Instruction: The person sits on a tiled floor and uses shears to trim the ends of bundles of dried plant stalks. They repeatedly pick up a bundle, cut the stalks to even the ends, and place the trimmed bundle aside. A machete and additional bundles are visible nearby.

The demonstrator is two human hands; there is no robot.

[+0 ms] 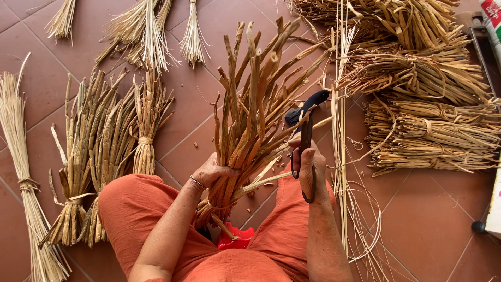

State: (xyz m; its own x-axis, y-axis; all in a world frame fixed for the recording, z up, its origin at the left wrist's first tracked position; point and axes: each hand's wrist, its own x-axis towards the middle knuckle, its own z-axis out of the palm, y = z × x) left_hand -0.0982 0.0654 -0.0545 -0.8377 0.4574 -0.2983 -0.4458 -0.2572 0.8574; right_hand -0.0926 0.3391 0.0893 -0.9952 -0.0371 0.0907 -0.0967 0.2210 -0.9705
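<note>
far left on the tiled floor (198, 130) there's a long pale straw bundle (21, 172), then a few tied bundles of dried leaves (104, 151) standing just beside the orange-clad knee (130, 203). the left hand (215, 172) is wrapped tight around the lower part of a big fanned-out sheaf of dried reeds (255, 109), which sits between the knees. the right hand (309, 167) is closed round the loops of dark scissors (303, 141), blades up beside the sheaf. loose pale strands (342, 156) run past it, and stacked tied bundles (433, 130) lie far right.
</note>
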